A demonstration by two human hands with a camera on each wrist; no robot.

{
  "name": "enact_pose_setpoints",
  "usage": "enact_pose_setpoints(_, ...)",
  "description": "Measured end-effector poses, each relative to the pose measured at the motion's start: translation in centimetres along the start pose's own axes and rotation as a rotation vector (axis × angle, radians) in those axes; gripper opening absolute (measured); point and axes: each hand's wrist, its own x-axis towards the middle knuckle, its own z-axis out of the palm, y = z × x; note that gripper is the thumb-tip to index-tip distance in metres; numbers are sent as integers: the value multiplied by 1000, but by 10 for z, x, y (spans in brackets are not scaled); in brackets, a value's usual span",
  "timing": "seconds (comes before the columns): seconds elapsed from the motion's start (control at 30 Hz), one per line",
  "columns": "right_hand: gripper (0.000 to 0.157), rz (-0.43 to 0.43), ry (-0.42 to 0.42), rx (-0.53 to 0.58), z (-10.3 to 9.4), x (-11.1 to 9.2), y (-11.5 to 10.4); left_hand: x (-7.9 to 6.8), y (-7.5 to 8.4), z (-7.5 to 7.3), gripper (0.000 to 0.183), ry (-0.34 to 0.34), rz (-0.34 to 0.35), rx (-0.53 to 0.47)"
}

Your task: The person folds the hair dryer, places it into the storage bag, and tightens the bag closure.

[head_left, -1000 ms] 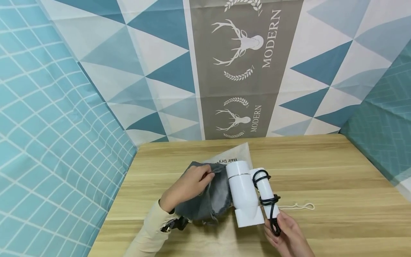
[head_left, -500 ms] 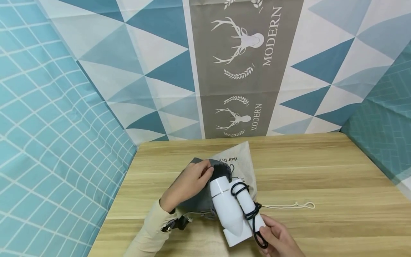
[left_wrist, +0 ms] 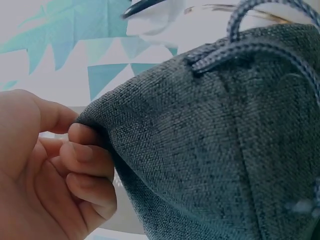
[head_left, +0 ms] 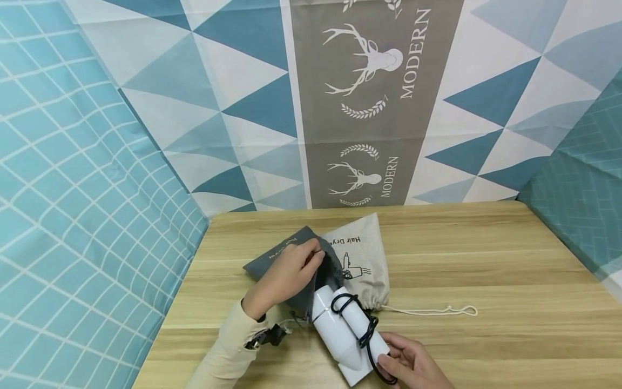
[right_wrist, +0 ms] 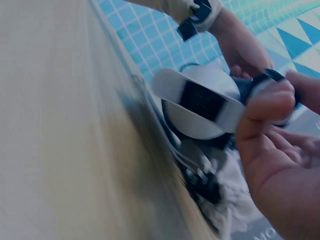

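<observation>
The left hand (head_left: 286,273) pinched the soft, limp grey pouch (head_left: 291,259) at its rim; the right hand (head_left: 410,367) gripped the rigid, smooth hair dryer (head_left: 337,335) by its cord-wrapped handle.

Wooden table (head_left: 486,259) under grey pouch (head_left: 286,256), beige drawstring bag (head_left: 364,259), white cord (head_left: 437,310).

At the lower left of the head view, the left forearm wears a cream, close-fitting sleeve (head_left: 224,351) that ends at the wrist, and a small black strap with a buckle-like clip (head_left: 264,337) sits just below the cuff. Both hands are bare, with short, unpainted nails; the left hand (head_left: 284,278) shows whole, the right hand (head_left: 413,367) is cut by the bottom edge.
</observation>
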Motion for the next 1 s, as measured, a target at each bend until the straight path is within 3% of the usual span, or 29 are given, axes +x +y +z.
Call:
enact_pose_setpoints(0.23, 30, 3, -44, -11, -5, 0, -2, 1, -1, 1, 26, -6, 24, 22)
enact_pose_setpoints(0.37, 33, 9, 1, -6, -5, -2, -2, 0, -1, 1, 28, -83, 22, 29)
enact_pose_setpoints(0.5, 38, -57, 34, -8, -3, -3, -2, -1, 0, 1, 31, -161, 49, 43)
enact_pose_setpoints(0.7, 49, -85, 63, -13, 2, -4, -4, -2, 1, 2, 30, -242, 74, 50)
enact_pose_setpoints(0.87, 59, -106, 98, -94, 6, -7, -5, -4, 3, 1, 31, -264, 63, 36)
enact_pose_setpoints(1.0, 61, -167, 130, -149, 11, -8, -2, -4, 1, -3, 32, -237, 40, 63)
